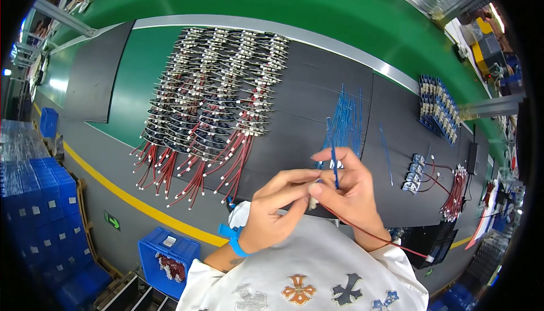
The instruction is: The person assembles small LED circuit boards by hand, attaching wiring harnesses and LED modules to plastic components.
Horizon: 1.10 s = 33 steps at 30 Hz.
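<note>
My hands meet at the front edge of the black mat (306, 84). My left hand (277, 206) is closed, its fingertips pinching a small pale part (312, 202) mostly hidden by the fingers. My right hand (351, 192) is closed around a blue cable tie (333, 155), which stands up between thumb and fingers. A red wire (374, 235) runs from between the hands over my right forearm to a white plug (429, 258). Just beyond the hands lies a bunch of loose blue cable ties (347, 115); a few more ties (386, 152) lie to the right.
Rows of small boards with red leads (215, 95) cover the mat's left part. At right are several boards (415, 174), a red wire bundle (455, 195) and stacked blue boards (439, 107). A metal post (490, 108) stands there. A blue bin (169, 254) sits on the floor at left.
</note>
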{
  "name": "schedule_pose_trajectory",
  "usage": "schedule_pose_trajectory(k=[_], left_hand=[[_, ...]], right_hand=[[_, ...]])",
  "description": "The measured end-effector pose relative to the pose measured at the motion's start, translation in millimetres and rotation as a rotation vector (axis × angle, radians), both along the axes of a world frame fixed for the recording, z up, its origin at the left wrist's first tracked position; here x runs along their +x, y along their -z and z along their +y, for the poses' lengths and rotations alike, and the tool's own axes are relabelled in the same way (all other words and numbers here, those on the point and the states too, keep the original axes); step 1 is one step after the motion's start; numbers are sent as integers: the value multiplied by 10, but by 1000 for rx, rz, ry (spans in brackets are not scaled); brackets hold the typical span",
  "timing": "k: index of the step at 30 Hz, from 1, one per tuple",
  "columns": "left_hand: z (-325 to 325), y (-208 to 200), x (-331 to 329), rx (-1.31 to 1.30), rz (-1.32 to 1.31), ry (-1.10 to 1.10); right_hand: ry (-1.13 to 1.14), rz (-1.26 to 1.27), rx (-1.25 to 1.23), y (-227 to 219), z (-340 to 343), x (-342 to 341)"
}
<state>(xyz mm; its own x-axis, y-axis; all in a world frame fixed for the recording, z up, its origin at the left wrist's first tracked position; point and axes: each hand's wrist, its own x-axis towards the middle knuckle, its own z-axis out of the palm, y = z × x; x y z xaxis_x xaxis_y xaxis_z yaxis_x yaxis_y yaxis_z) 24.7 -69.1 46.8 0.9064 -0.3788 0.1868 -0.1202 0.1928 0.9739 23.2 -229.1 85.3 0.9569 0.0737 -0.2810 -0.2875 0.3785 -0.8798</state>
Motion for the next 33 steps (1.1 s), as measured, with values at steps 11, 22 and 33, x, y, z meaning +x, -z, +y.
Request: schedule_pose_trajectory(k=[11,22,33], left_hand=[[344,91,2,139,230,-343],[683,183,181,915,-196,-645],[431,331,358,1225,-349,-680]], right_hand=[[-94,-314,-677,288,225,370],[-310,-701,-1120,478,778,880],[210,-20,-982,478,-407,331]])
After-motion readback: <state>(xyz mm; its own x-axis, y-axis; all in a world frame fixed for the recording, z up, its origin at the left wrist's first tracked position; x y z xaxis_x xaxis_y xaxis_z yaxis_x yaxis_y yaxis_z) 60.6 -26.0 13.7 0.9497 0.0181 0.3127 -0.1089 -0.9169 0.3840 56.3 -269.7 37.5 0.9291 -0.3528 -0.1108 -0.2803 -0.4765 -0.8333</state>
